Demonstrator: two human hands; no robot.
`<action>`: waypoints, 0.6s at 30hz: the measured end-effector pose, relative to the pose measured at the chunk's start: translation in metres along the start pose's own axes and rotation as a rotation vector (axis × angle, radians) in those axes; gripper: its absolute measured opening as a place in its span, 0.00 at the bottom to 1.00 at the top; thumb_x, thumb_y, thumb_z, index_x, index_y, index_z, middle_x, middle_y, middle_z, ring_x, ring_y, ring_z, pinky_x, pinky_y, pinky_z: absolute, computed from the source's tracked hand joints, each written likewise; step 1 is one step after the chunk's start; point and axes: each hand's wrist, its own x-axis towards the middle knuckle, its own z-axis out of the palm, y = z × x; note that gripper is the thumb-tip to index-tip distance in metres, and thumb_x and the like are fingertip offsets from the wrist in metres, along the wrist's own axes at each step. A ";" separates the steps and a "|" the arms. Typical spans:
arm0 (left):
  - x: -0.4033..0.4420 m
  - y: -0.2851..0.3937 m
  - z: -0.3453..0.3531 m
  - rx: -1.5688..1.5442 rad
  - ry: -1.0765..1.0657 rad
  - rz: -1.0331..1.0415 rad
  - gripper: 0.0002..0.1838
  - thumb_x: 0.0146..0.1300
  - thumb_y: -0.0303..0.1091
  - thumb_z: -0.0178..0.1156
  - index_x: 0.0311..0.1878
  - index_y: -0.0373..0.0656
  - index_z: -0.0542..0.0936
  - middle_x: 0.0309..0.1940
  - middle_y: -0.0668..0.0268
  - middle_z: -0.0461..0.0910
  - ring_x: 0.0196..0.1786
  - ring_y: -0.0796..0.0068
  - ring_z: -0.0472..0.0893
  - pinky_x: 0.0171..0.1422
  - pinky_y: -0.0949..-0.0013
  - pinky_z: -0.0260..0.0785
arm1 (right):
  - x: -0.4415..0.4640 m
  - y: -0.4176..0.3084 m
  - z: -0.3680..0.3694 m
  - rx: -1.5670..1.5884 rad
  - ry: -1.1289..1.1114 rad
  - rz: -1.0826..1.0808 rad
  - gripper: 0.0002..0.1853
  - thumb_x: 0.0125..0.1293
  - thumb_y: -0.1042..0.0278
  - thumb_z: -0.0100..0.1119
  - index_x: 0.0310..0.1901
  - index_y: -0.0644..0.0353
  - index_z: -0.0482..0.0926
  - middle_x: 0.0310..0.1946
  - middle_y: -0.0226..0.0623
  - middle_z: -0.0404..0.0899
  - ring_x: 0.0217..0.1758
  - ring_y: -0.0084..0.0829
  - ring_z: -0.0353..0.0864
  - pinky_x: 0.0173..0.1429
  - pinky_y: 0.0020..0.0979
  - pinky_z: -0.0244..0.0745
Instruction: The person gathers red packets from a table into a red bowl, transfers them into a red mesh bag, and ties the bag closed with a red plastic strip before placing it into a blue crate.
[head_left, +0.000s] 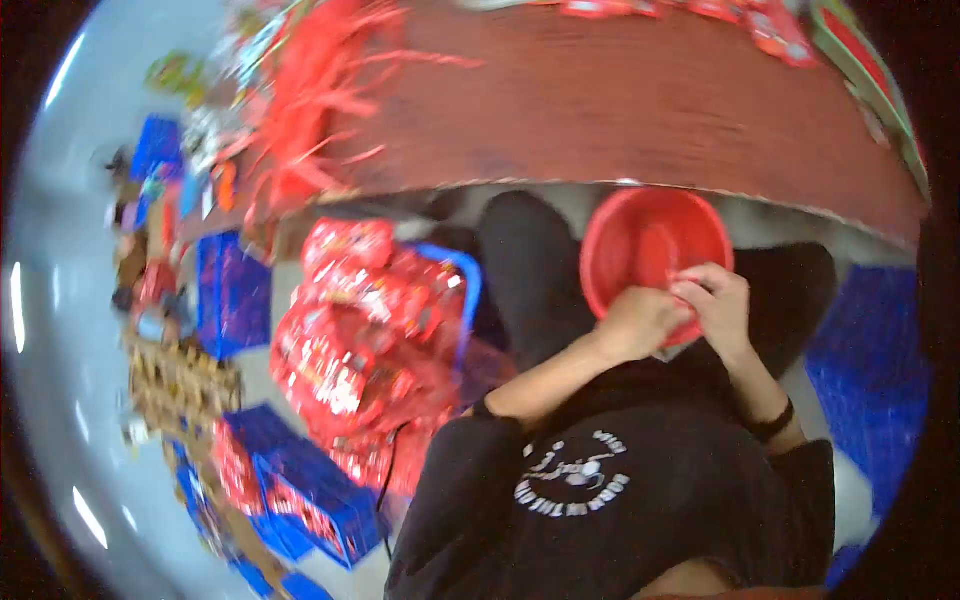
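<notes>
A round red tub [608,235] rests between my legs, against the edge of the brown table. My left hand [643,322] is closed over the tub's near side, its fingers curled and pressed together. Close beside it on the right, my right hand [718,300] is bent in a pinch over the tub's rim. Something small and red shows between the two hands, too blurred to make out. The inside of the tub looks red, and its contents cannot be told apart.
The brown table [600,110] spans the top, with a heap of red strips [315,100] at its left. Red shiny packets [370,340] fill a blue-rimmed container on my left. Blue crates [320,490] stand lower left, and a blue surface [870,370] lies at right.
</notes>
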 end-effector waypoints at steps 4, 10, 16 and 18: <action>0.013 -0.015 -0.023 -0.430 0.314 -0.059 0.11 0.65 0.31 0.47 0.34 0.37 0.78 0.23 0.64 0.77 0.24 0.72 0.74 0.30 0.69 0.67 | -0.010 0.015 -0.045 -0.224 0.111 0.029 0.05 0.52 0.73 0.62 0.29 0.65 0.80 0.25 0.33 0.80 0.29 0.20 0.77 0.35 0.20 0.71; 0.037 -0.025 -0.003 -1.127 0.212 -0.297 0.08 0.64 0.29 0.49 0.38 0.37 0.77 0.26 0.68 0.77 0.25 0.86 0.73 0.27 0.82 0.66 | -0.003 0.013 -0.039 0.722 0.107 0.438 0.06 0.63 0.67 0.53 0.38 0.59 0.71 0.28 0.30 0.75 0.27 0.18 0.74 0.29 0.18 0.69; 0.040 -0.023 -0.010 -1.337 0.128 -0.372 0.06 0.61 0.26 0.54 0.40 0.37 0.77 0.25 0.69 0.77 0.22 0.84 0.73 0.27 0.79 0.69 | 0.011 0.022 -0.038 0.733 -0.111 0.361 0.11 0.64 0.67 0.52 0.47 0.58 0.73 0.23 0.26 0.73 0.20 0.17 0.70 0.25 0.19 0.68; 0.036 -0.022 -0.014 -1.221 0.145 -0.414 0.04 0.60 0.29 0.56 0.34 0.39 0.77 0.23 0.70 0.76 0.22 0.85 0.72 0.26 0.79 0.67 | 0.016 0.022 -0.044 0.007 -0.076 0.219 0.07 0.62 0.69 0.54 0.39 0.59 0.78 0.23 0.27 0.75 0.17 0.17 0.70 0.23 0.20 0.67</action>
